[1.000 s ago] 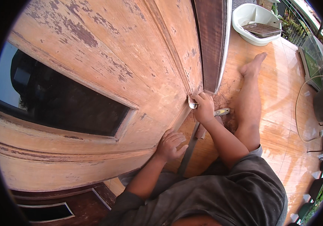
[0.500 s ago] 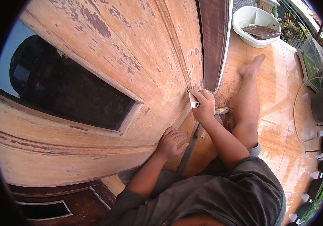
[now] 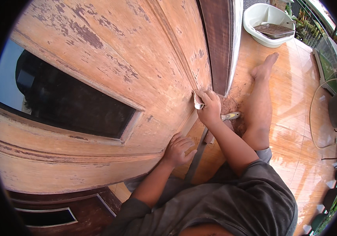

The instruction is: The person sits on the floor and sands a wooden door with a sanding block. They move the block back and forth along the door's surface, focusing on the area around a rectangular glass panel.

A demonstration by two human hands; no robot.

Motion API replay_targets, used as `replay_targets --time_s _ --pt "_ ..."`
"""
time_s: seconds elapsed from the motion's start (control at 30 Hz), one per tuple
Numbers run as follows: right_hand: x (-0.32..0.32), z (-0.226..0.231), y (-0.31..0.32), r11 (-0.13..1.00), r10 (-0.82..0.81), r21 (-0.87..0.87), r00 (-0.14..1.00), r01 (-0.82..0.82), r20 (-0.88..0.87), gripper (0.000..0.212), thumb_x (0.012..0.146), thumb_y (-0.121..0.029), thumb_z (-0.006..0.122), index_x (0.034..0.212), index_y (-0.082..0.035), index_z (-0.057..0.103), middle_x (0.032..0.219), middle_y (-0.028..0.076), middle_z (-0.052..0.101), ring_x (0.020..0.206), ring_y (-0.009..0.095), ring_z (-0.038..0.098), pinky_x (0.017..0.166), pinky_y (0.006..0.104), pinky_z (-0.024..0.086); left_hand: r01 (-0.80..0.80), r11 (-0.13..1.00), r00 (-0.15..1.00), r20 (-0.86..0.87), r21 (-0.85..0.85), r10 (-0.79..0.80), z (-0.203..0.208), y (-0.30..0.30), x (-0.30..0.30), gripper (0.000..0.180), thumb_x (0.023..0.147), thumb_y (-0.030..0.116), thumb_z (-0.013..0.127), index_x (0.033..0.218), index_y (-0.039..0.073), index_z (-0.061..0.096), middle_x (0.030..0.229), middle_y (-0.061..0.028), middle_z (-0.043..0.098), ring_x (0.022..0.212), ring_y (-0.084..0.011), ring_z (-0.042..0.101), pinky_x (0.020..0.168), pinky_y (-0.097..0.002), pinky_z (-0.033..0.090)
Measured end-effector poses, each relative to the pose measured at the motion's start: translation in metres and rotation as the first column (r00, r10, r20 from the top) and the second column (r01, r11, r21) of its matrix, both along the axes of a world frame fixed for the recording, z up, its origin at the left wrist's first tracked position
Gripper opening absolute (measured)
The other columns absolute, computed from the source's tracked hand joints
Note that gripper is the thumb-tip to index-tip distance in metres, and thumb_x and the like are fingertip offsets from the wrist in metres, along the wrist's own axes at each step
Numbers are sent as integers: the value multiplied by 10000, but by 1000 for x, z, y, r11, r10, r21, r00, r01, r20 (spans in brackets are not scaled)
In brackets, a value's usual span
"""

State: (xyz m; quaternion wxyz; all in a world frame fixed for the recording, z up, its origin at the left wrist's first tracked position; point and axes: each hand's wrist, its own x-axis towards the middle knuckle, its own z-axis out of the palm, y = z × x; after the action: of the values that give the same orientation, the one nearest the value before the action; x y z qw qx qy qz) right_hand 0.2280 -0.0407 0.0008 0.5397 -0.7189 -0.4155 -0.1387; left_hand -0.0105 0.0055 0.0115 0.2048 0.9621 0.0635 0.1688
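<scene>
A worn wooden door (image 3: 160, 102) with flaked dark finish and a dark glass pane (image 3: 74, 102) fills the left and middle. My right hand (image 3: 209, 107) pinches a folded piece of sandpaper (image 3: 198, 103), its pale back curled outward, against the door's lower corner beside a moulded groove. My left hand (image 3: 179, 149) lies on the door near its bottom edge, fingers stretched and thumb apart, holding nothing. Below my right forearm, a tool with a pale and yellow handle (image 3: 230, 116) rests on the floor among reddish dust; its working end is partly hidden.
A dark door frame (image 3: 217, 43) stands right of the door. My bare leg (image 3: 257, 106) stretches over the tiled floor (image 3: 290, 118). A white tub (image 3: 268, 37) holding a brownish tray-like item sits at the back right. Pots and a hose (image 3: 311, 118) line the right side.
The view has shifted slightly, moving the door a little to the left. My right hand with the sandpaper has moved slightly up and left; my left hand stays in place.
</scene>
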Motion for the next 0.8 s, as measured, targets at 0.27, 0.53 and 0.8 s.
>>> replay_targets --time_s 0.27,0.53,0.8 --pt "3 5 -8 997 -16 -80 1000 16 6 304 851 -80 785 1151 -128 765 971 75 693 956 337 695 845 472 531 -3 1000 998 -59 9 4 1 2 2 264 879 305 846 1021 89 789 1129 -102 791 1143 -281 730 1181 -507 437" --pt "-4 -6 -2 982 -15 -190 995 -5 -101 320 817 -62 760 1117 -172 767 1020 66 718 994 336 704 869 477 526 0 999 999 -38 38 1 1 0 4 272 870 291 846 1029 83 773 1122 -104 785 1150 -290 721 1183 -520 425" --pt "49 34 -38 804 79 -508 903 -308 -423 279 851 -189 823 1100 -97 734 1037 156 772 984 406 732 866 496 569 12 999 997 -71 32 -10 6 -3 2 271 865 262 836 1036 60 772 1106 -128 781 1138 -314 714 1177 -522 425"
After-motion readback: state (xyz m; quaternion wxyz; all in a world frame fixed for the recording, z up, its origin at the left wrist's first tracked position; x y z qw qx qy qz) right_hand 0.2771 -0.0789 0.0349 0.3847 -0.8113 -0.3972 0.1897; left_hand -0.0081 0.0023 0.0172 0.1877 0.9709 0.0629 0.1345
